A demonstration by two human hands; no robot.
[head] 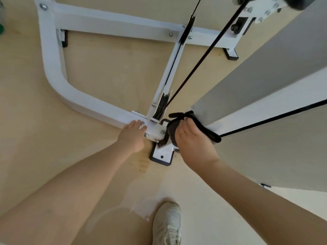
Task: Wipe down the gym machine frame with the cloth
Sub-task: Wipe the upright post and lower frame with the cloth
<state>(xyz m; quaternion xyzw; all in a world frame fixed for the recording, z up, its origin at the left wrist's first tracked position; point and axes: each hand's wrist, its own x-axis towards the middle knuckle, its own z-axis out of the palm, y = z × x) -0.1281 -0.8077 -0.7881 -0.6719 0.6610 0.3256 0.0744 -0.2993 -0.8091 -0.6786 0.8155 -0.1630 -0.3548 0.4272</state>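
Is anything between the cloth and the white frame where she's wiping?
Nothing visible. The right hand presses the cloth straight onto the frame at the bolted joint; the left hand rests beside it.

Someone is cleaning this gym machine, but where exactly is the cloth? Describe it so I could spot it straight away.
Follow the curved white metal frame tube down to the bolted joint beside the tall white upright. There the right hand grips a crumpled black cloth against the upright's base. It is the only soft, dark, bunched thing there, unlike the thin, straight black cables.
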